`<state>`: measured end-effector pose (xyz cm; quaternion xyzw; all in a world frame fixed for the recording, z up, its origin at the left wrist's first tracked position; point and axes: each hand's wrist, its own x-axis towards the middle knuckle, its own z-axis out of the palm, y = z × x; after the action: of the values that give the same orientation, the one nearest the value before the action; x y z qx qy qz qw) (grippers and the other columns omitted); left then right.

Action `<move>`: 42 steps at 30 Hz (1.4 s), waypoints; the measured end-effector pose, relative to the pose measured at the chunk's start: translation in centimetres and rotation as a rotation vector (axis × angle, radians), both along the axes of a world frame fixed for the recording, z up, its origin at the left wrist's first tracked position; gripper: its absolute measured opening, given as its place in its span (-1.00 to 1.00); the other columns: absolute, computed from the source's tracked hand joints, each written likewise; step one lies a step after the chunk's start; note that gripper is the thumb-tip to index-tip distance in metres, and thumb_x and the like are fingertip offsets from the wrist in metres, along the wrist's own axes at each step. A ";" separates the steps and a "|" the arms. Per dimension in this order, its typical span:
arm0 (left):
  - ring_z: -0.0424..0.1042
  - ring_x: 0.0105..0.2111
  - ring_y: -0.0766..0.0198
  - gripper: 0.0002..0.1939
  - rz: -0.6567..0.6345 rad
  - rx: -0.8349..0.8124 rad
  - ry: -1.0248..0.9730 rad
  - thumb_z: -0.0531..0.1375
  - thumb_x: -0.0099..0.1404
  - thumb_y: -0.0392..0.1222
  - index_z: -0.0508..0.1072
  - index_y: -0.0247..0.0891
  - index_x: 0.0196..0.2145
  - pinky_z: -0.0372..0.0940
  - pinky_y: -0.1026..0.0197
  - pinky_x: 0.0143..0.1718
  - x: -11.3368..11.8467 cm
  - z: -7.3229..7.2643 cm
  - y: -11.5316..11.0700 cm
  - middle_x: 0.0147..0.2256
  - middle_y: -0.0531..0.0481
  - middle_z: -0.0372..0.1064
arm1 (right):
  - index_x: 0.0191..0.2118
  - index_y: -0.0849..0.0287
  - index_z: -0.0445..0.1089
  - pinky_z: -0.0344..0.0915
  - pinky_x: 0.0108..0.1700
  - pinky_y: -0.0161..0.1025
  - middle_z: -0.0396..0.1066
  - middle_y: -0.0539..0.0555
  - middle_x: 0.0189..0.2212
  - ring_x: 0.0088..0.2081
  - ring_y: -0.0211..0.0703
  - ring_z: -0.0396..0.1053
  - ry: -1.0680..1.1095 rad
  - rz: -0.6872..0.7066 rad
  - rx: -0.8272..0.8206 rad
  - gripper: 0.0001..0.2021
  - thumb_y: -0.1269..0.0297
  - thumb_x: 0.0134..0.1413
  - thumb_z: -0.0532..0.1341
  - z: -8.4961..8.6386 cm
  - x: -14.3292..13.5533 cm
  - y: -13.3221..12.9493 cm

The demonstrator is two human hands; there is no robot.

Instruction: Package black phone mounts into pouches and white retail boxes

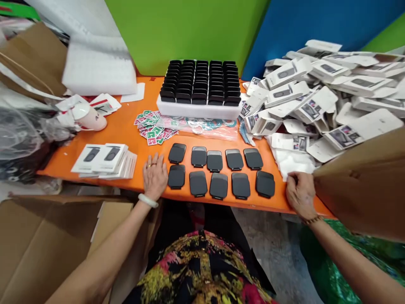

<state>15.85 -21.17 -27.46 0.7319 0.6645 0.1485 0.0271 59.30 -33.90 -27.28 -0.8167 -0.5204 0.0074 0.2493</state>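
On the orange table, two rows of flat black devices with rounded corners lie in front of me. Beside the left end of those rows my left hand rests flat, fingers stretched out and nothing in it. My right hand leans on the table's right front part, fingers bent and thumb apart, close against a white cloth or tissue; I see nothing held in it. Behind the rows stands a white foam tray filled with upright black devices.
White printed boxes are stacked at left, near a mug. Small red and green stickers lie by a plastic bag. Opened white boxes heap at right, beside a brown carton. Another carton stands lower left.
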 end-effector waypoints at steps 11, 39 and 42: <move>0.06 0.25 -0.05 -0.53 0.020 0.029 -0.018 -0.10 0.36 -0.19 0.32 -0.34 0.14 -0.04 -0.09 0.22 0.3 -0.1 -0.6 0.21 -0.22 0.20 | -0.40 0.18 0.27 0.09 -0.12 -0.06 0.28 0.23 -0.38 -0.23 0.03 0.15 0.004 -0.001 0.023 -0.91 0.41 0.00 0.03 -0.1 -0.2 -0.2; 0.08 0.25 -0.02 -0.53 0.027 -0.002 0.048 -0.10 0.37 -0.16 0.32 -0.30 0.15 -0.03 -0.08 0.22 0.2 0.4 -0.2 0.23 -0.19 0.17 | -0.37 0.21 0.28 0.16 -0.13 -0.13 0.23 0.13 -0.39 -0.29 -0.08 0.17 0.126 -0.029 0.138 -0.90 0.36 0.00 0.05 -1.0 0.7 -0.2; 0.08 0.25 -0.02 -0.53 0.033 -0.016 0.048 -0.10 0.38 -0.16 0.32 -0.31 0.14 -0.02 -0.09 0.22 0.2 0.6 -0.1 0.22 -0.20 0.18 | -0.40 0.19 0.27 0.22 -0.16 -0.10 0.22 0.10 -0.42 -0.33 -0.08 0.20 0.163 -0.014 0.224 -0.91 0.32 -0.02 0.06 -1.0 0.7 -0.2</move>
<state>16.10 -21.26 -26.85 0.7240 0.6781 0.1259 0.0145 60.02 -34.12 -28.30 -0.7840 -0.4902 0.0135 0.3805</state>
